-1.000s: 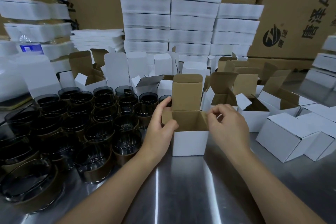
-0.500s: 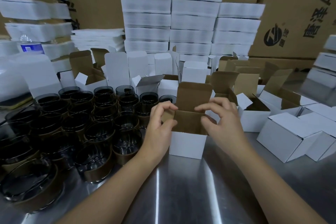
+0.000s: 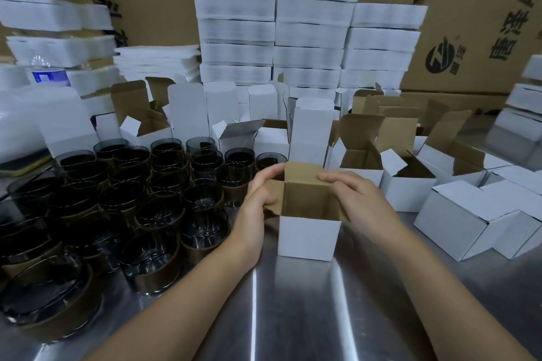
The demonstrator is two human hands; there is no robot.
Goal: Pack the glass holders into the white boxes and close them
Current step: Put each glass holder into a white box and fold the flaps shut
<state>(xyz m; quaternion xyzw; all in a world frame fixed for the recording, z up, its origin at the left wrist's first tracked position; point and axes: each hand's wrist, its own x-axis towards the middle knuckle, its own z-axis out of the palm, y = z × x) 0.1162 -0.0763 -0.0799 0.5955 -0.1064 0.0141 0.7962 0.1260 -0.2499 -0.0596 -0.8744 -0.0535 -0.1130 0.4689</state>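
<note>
1. While the white box point(image 3: 308, 236) stands upright near the middle of the steel tabletop point(image 3: 293, 316), both hands hold it at its open top, and its brown side flaps splay outward.
2. The left hand point(image 3: 255, 208) grips the left flap, with the thumb on the inner face and curled fingers behind it.
3. The right hand point(image 3: 360, 202) curls over the right side of the opening, its fingertips resting on the brown rear flap. The right flap is mostly hidden under the palm.
4. Inside the box only brown card walls show; its floor cannot be seen.
5. The glass holders point(image 3: 117, 199), dark glass with brown bands, stand packed rim to rim over the left part of the tabletop. The nearest ones are just beside the left wrist and the left edge of the box.
6. Open boxes point(image 3: 360, 161) with raised flaps crowd just behind and to the right of the held box, close to the right knuckles.
7. Closed boxes point(image 3: 457, 214) lie toward the right edge of the tabletop, apart from the right forearm.
8. Bare steel runs from the box to the near edge, between and under the forearms.
9. Stacks of flat boxes point(image 3: 272, 29) and brown cartons point(image 3: 484, 23) wall off the far edge.
</note>
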